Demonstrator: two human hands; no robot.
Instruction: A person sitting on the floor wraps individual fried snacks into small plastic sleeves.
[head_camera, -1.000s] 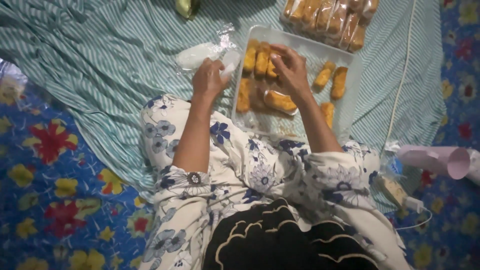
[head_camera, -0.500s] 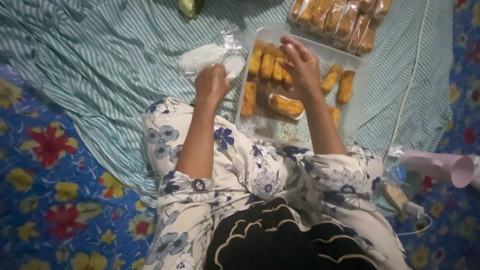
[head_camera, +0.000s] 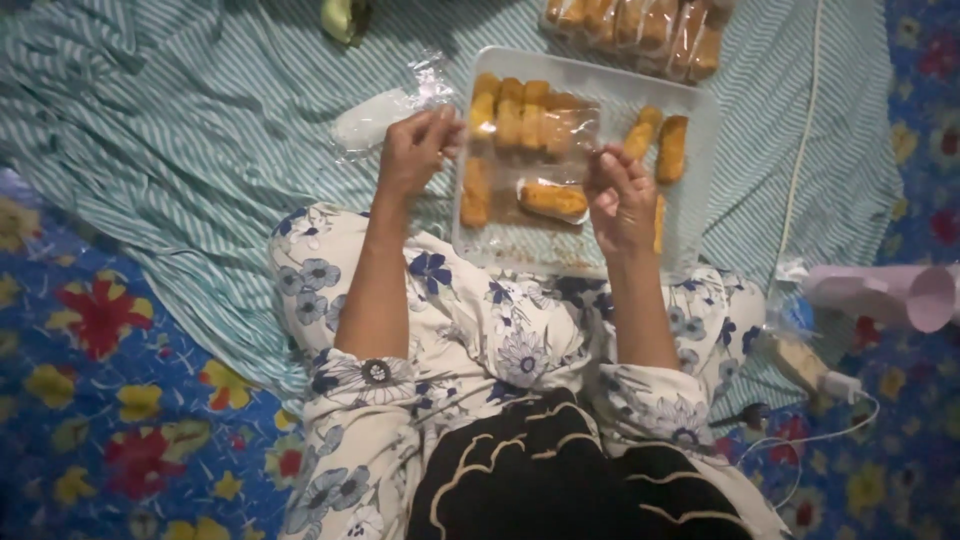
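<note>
Clear plastic wrapper (head_camera: 530, 135), long axis left-right, stretched over tray (head_camera: 700, 120), both hands (head_camera: 415, 150) (head_camera: 620, 190) pinching its ends

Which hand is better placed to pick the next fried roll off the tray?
Probably the right. The right hand hangs over the white tray, right beside loose fried rolls. The left hand sits at the tray's left edge, pinching the clear plastic wrapper stretched between both hands.
</note>
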